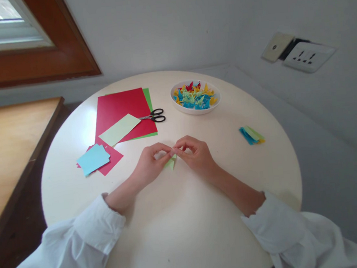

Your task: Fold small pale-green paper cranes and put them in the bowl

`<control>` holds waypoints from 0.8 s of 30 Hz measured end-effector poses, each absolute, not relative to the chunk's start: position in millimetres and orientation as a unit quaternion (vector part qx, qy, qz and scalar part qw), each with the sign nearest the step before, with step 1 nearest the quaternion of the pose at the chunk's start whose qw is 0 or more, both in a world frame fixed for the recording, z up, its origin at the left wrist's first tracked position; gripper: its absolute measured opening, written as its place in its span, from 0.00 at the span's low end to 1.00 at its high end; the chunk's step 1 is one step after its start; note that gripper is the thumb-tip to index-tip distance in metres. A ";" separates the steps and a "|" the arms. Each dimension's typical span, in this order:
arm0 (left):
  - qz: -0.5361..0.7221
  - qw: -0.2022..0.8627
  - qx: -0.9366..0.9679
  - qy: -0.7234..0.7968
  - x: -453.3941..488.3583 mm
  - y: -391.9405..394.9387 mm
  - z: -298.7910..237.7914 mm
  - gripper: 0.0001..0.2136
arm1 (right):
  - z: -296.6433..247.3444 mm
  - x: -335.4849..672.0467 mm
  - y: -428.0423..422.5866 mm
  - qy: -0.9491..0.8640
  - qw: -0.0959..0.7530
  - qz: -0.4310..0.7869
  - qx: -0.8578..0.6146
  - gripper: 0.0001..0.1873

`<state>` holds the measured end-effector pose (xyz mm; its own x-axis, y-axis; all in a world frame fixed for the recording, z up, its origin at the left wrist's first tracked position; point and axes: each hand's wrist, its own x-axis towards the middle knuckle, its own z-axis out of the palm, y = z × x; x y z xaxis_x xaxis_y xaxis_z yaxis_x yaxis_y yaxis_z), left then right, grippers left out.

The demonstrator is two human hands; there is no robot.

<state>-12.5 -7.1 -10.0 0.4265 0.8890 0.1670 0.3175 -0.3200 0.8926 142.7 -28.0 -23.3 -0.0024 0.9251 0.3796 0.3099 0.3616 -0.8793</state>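
Over the middle of the round table, my left hand [152, 161] and my right hand [196, 155] meet at the fingertips. Both pinch a small piece of folded light green paper [170, 164], which hangs down below the fingers in a point. Its upper part is hidden by my fingertips. Beyond my hands stands a white bowl [197, 111] filled with small folded paper figures [195, 96] in blue, yellow, green and red. Black-handled scissors [158, 115] lie to the left of the bowl, their blades partly under a pale green paper strip [119, 130].
Red paper sheets [120, 106] lie over green ones at the back left of the white table [188, 234]. Nearer are light blue paper squares [94, 159] on red squares [113, 161]. A stack of folded papers [252, 135] sits at right. A wooden surface [17, 137] stands at left.
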 end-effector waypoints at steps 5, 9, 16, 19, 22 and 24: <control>0.378 0.384 0.716 0.445 -13.4 -4.5 -13.0 0.11 | -20.3 146.7 -26.5 -0.619 0.540 0.277 -0.498 0.05; 0.346 0.467 0.685 0.439 -12.9 -6.5 -11.0 0.18 | -17.8 149.9 -24.8 -0.595 0.551 0.266 -0.521 0.05; 0.334 0.542 0.645 0.424 -9.9 -9.8 -10.8 0.19 | -18.9 150.4 -23.9 -0.575 0.556 0.275 -0.533 0.06; 0.338 0.544 0.641 0.423 -9.7 -8.3 -12.9 0.18 | -19.4 150.8 -23.8 -0.566 0.561 0.278 -0.537 0.06; 0.337 0.543 0.639 0.427 -9.3 -7.7 -13.5 0.18 | -19.3 151.3 -23.7 -0.562 0.563 0.272 -0.542 0.06; 0.341 0.548 0.633 0.428 -8.5 -7.9 -13.1 0.19 | -19.0 151.3 -23.7 -0.562 0.560 0.272 -0.544 0.06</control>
